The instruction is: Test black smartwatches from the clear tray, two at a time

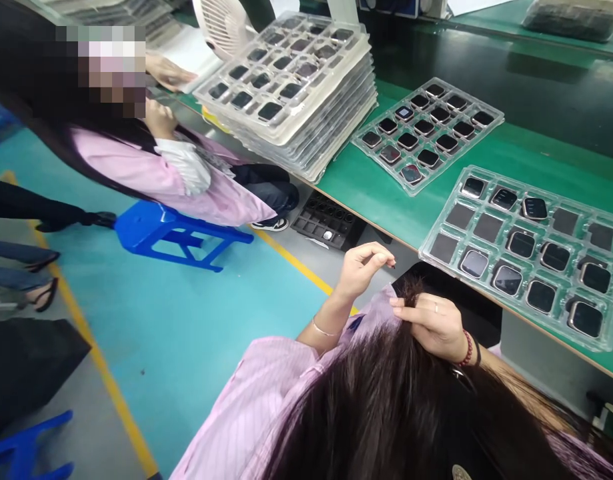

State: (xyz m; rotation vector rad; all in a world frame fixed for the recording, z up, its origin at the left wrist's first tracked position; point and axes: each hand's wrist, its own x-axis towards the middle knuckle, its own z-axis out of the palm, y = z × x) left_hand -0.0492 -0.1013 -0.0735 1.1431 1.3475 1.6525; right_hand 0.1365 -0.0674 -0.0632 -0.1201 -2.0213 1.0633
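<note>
Green tabletop bears watch trays beside turquoise floor, both hands curled, whether gripping anything I cannot tell.

The one camera here rides on the person's head, peering forward and steeply down, so close over their own dark hair that it fills much of the bottom of the view, with the left hand and right hand just beyond, right of the middle. The worktop cuts slantwise across the right side, its near edge running from upper left to lower right, while the floor spreads at left and a co-worker sits farther off, toward the upper left.
</note>
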